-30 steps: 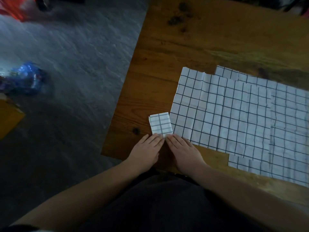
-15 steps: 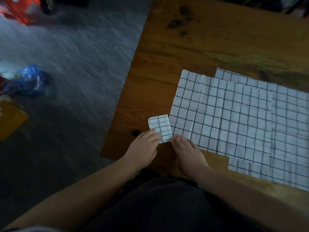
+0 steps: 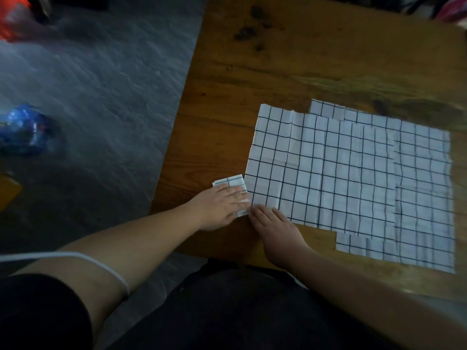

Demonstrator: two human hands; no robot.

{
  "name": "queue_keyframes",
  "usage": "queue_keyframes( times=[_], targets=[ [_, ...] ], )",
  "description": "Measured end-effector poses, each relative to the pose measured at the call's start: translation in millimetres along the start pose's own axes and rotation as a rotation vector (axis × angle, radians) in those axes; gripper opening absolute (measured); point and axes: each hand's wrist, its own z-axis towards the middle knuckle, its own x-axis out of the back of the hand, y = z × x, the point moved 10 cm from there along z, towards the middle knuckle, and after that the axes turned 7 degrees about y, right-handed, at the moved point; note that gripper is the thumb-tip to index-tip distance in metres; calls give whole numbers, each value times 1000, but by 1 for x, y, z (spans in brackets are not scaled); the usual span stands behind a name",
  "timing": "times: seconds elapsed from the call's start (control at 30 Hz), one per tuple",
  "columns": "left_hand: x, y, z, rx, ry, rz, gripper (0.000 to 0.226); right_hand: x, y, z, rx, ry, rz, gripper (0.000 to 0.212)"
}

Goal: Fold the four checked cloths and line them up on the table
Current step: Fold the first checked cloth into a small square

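Note:
A small folded checked cloth (image 3: pixel 231 182) lies near the table's left front corner. My left hand (image 3: pixel 219 205) lies flat on it with straight fingers and covers its near half. Just right of it spreads a stack of unfolded checked cloths (image 3: pixel 353 173), white with dark grid lines, their edges stepped at the back and front. My right hand (image 3: pixel 274 224) rests flat on the wood with its fingertips at the near left corner of the top unfolded cloth.
The wooden table (image 3: pixel 290 59) has dark knots at its far side; its left edge runs diagonally beside grey floor (image 3: pixel 101 84). A blue bag (image 3: pixel 24 130) and a red object (image 3: pixel 12 18) lie on the floor at left.
My left hand slid forward onto the folded cloth, which it only touched at the near edge before. My right hand has stayed at the unfolded stack's near left corner.

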Motion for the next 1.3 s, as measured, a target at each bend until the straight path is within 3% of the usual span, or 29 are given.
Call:
queue_keyframes(
  times=[0.1, 0.27, 0.5, 0.63, 0.87, 0.97, 1.1, 1.3],
  targets=[
    [7, -14, 3, 17, 6, 23, 53, 2, -2, 1, -10, -7, 7, 80],
    [22, -45, 9, 191, 27, -35, 54, 3, -4, 3, -12, -12, 13, 75],
    [19, -38, -12, 312, 77, -124, 64, 13, -5, 14, -31, 78, 39, 73],
    [14, -12, -45, 371, 179, -301, 51, 21, -3, 21, -79, 111, 121, 57],
    [-12, 4, -66, 415, 180, -383, 48, 24, -1, 38, -163, 67, 226, 31],
    [-6, 0, -62, 398, 222, -380, 45, 28, 16, 44, -378, 153, 459, 11],
    [-2, 0, -61, 392, 208, -381, 45, 16, 36, 44, -765, 205, 832, 17],
    [-9, 3, -64, 461, 153, -421, 50, 3, 33, 57, -850, 97, 947, 28]
  ],
)
